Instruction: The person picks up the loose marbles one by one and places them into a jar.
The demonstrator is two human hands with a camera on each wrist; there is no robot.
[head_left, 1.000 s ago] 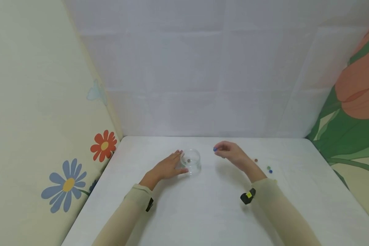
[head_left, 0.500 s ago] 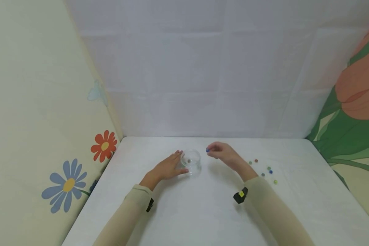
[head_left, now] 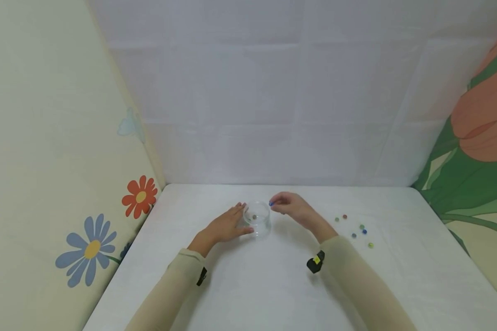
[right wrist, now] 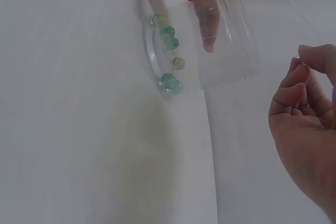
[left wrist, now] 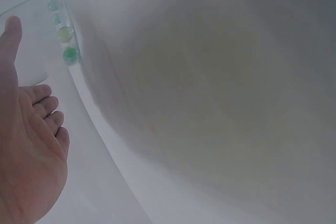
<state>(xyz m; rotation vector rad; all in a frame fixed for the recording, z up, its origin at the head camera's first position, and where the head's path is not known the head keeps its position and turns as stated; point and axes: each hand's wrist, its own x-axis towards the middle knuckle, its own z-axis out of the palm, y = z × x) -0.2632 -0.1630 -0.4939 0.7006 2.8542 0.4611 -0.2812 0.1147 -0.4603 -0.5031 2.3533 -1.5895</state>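
A clear jar (head_left: 263, 226) stands upright on the white table. My left hand (head_left: 225, 225) holds its left side, thumb along the front and fingers behind. Through the wall in the right wrist view, several green marbles (right wrist: 168, 81), a yellowish one (right wrist: 159, 20) and an amber-tinted one (right wrist: 179, 63) lie at the bottom. Just right of the jar's rim, my right hand (head_left: 295, 209) pinches a blue marble (head_left: 271, 203) between thumb and fingertip. The right wrist view has that marble mostly hidden by the fingers (right wrist: 315, 56).
To the right of my right hand, several loose marbles lie scattered on the tabletop (head_left: 265, 289), among them a red-brown one (head_left: 345, 216), a blue one (head_left: 365, 231) and a yellow-green one (head_left: 371, 245). A white cloth backdrop (head_left: 273, 115) hangs behind the table.
My right hand has moved left with the blue marble, from well right of the jar to beside its rim. Loose marbles once covered by the arm now show. The left hand and jar stay put.
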